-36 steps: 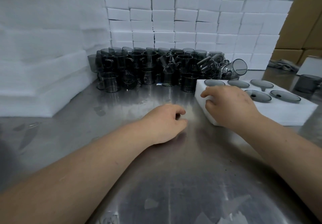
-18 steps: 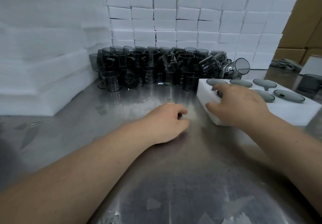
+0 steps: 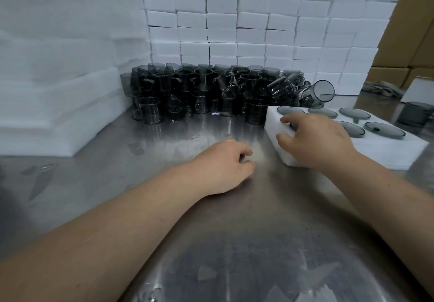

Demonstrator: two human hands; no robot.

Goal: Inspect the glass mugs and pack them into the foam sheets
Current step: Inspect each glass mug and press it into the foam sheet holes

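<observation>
1. Head cam, only view. Steel table point(image 3: 211, 243), both bare forearms reach in from the near edge.
2. L hand point(image 3: 225, 165): rests on the table near centre, fingers loosely curled under, thumb against index. Nothing seen in it, idle. Apart from the foam and the mugs.
3. R hand point(image 3: 314, 139): on the near-left corner of the foam sheet point(image 3: 387, 153). Thumb against the corner's side edge, fingers bent over the top. It grips that corner and covers one pocket; can't tell what is under the palm.
4. The foam sheet lies flat on the table, right of centre. Packed mugs point(image 3: 354, 112) sit sunk in its round pockets, abt 5 grey rims showing level w/ the top.
5. Loose mug pile point(image 3: 199, 90): dark smoked glass mugs, stacked and jumbled at the back of the table, just left of and behind the foam sheet. One tilted mug point(image 3: 319, 91) at the pile's right end leans w/ its mouth toward the cam.
6. Lone mug point(image 3: 414, 113) at far right, upright, beside the foam sheet.
7. Bkgd: wall of white foam blocks point(image 3: 258, 24) behind the pile; stack of flat foam sheets point(image 3: 47, 66) on the left; cardboard boxes point(image 3: 418, 31) at right.
</observation>
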